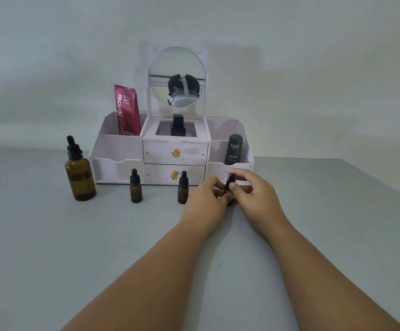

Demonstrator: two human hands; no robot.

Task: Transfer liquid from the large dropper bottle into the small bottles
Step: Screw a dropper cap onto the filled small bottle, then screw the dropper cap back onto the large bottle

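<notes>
A large amber dropper bottle [80, 173] with a black dropper cap stands at the left of the table. Two small amber bottles with black dropper caps stand upright, one [135, 187] right of the large bottle and another [183, 188] further right. A third small bottle [230, 185] stands on the table between my hands. My left hand [203, 199] wraps its body, which is mostly hidden. My right hand [251, 189] pinches its black dropper cap with thumb and fingers.
A white cosmetic organiser [174, 154] with two drawers and a round mirror [177, 76] stands against the wall behind the bottles. It holds a pink tube [127, 111], a dark green container [233, 149] and a black bottle [178, 126]. The grey table's right edge [382, 185] runs diagonally.
</notes>
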